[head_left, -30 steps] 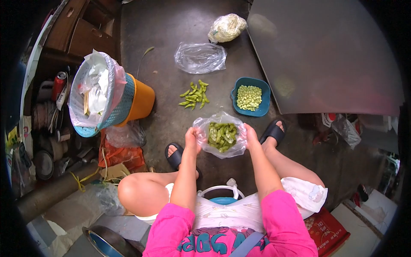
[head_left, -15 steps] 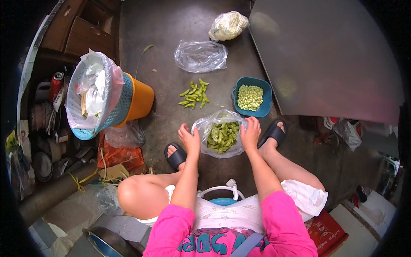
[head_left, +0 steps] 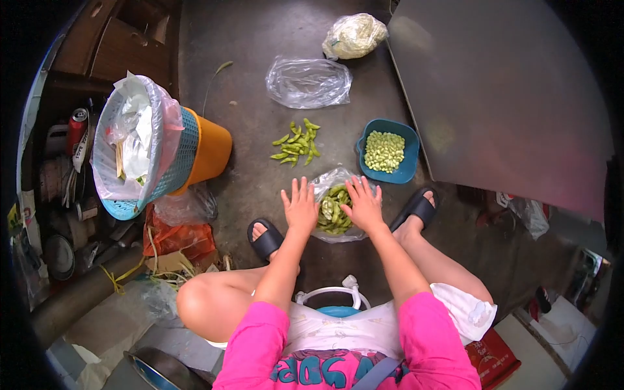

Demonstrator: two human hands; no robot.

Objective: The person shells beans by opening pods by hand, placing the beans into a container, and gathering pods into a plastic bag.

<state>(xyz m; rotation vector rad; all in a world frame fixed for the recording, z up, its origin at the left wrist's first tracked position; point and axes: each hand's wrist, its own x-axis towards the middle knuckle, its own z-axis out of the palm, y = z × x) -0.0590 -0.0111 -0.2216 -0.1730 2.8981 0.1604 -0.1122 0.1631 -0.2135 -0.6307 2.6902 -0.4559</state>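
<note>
In the head view, a seated person in a bright pink top reaches both bare hands toward a clear plastic bag [head_left: 341, 236] of green pods [head_left: 333, 214] on the dark floor [head_left: 247, 149], between two feet in black sandals. The left hand [head_left: 301, 207] is at the bag's left edge, its fingers spread wide; the right hand [head_left: 364, 205] is over the right side, fingers also spread, palm down. Neither hand grips anything, though whether the fingertips touch the plastic cannot be told. Just beyond, loose pods [head_left: 298, 144] lie in a small pile, with a teal bowl [head_left: 409, 162] of shelled beans [head_left: 384, 151] to their right. Farther out rest a crumpled clear bag [head_left: 308, 82] and a bulging pale bundle [head_left: 354, 36]. At left, a lined blue basket [head_left: 177, 153] leans against an orange bin [head_left: 213, 148].
</note>
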